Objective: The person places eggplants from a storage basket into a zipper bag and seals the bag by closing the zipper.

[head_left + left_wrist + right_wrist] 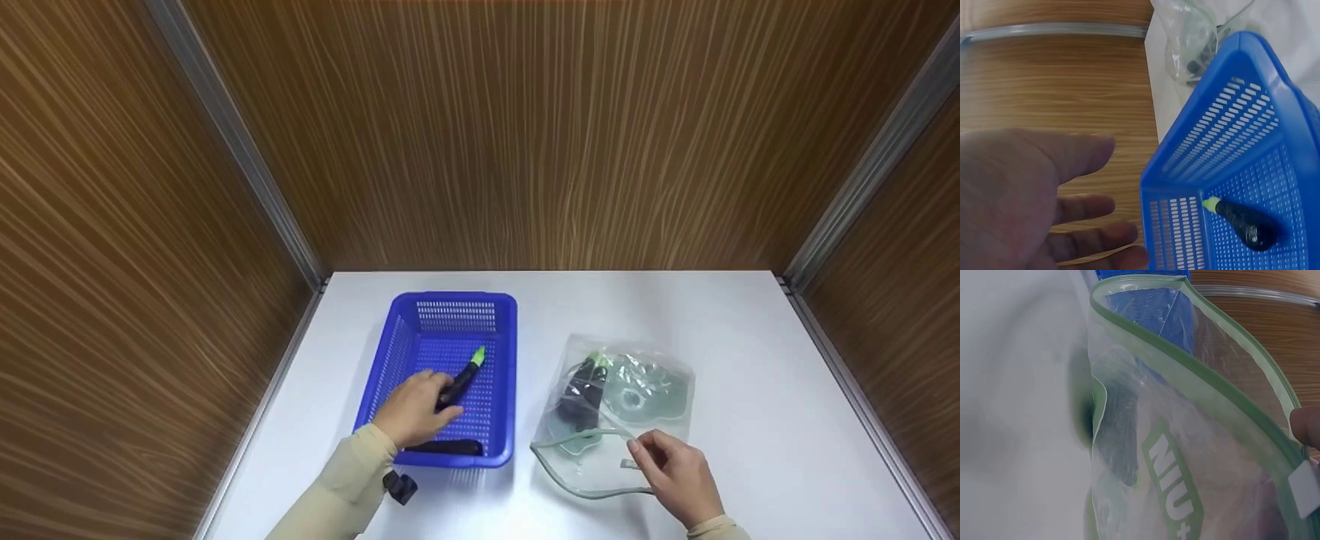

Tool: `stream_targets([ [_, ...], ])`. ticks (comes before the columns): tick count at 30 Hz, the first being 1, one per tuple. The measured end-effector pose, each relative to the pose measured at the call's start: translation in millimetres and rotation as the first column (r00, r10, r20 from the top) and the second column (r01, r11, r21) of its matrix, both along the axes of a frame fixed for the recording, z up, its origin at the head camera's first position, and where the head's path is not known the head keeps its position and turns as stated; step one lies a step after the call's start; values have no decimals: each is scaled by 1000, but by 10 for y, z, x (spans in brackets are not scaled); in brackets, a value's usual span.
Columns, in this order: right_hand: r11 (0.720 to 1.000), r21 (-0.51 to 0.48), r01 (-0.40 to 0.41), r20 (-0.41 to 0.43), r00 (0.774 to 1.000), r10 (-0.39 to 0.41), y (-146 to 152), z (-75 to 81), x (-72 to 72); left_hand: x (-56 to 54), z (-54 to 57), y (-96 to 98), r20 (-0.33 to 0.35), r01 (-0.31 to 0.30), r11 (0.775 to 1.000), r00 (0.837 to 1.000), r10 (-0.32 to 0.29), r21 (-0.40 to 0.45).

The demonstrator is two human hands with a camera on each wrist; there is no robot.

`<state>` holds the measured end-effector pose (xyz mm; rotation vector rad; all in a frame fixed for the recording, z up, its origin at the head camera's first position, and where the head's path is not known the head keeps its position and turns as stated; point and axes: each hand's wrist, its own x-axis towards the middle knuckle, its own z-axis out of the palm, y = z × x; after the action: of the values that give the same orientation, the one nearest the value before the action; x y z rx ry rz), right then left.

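A dark eggplant [466, 377] with a green stem end lies in the blue basket [511, 375]; it shows in the left wrist view too, as a dark eggplant [1244, 222]. My left hand [414, 409] hovers over the basket, partly covering that eggplant, its fingers loosely extended and nothing gripped. Along the basket's near wall lies a second dark eggplant [454, 448]. With thumb and finger, my right hand [679, 472] pinches the rim of a clear zip bag [592, 480], whose mouth gapes toward me. Inside the bag are dark eggplants [583, 394] with green ends.
Basket and bag stand side by side on a white table [757, 375]. Brown wood-grain panels [555, 135] close off the back and both sides, with metal rails [255, 157] at the corners. A small black clip [400, 486] sits by the left sleeve.
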<state>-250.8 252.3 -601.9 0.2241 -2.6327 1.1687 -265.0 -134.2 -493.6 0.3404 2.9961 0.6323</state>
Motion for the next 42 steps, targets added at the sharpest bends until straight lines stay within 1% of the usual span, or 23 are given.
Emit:
stream_targets([
  [2, 1000, -5, -2, 1, 1000, 2, 8, -3, 0, -1, -4, -37, 16, 10, 1000, 1000, -10, -4],
  [5, 1000, -2, -2, 15, 1000, 2, 16, -5, 1, -2, -15, -93, 24, 25, 1000, 999, -25, -2],
  [9, 1000, 5, 3, 33, 999, -3, 22, -5, 7, 0, -11, -147, 54, 17, 1000, 998, -17, 7],
  [12, 1000, 5, 6, 29, 1000, -7, 27, -10, 14, -7, -11, -187, 95, -1, 1000, 996, 0, 10],
  [16, 1000, 6, 9, 31, 999, -9, 30, -19, 22, -44, -44, -269, 141, -13, 1000, 990, 10, 17],
  [22, 1000, 9, 16, 22, 1000, -16, 38, -32, 20, -124, -159, -410, 179, -24, 999, 984, 18, 32],
  [28, 999, 26, 26, 70, 997, -28, 45, -31, 25, -165, -300, -514, 206, -23, 998, 979, 10, 60],
  [31, 999, 22, 25, 74, 997, -26, 48, -35, 27, -178, -360, -550, 219, -27, 997, 976, 11, 70],
  [38, 1000, 2, 19, 34, 999, -19, 53, -65, 22, -218, -482, -610, 240, 12, 997, 970, -31, 80],
  [42, 1000, 3, 21, 47, 999, -21, 56, -67, 21, -234, -543, -618, 275, 16, 997, 961, -37, 78],
])
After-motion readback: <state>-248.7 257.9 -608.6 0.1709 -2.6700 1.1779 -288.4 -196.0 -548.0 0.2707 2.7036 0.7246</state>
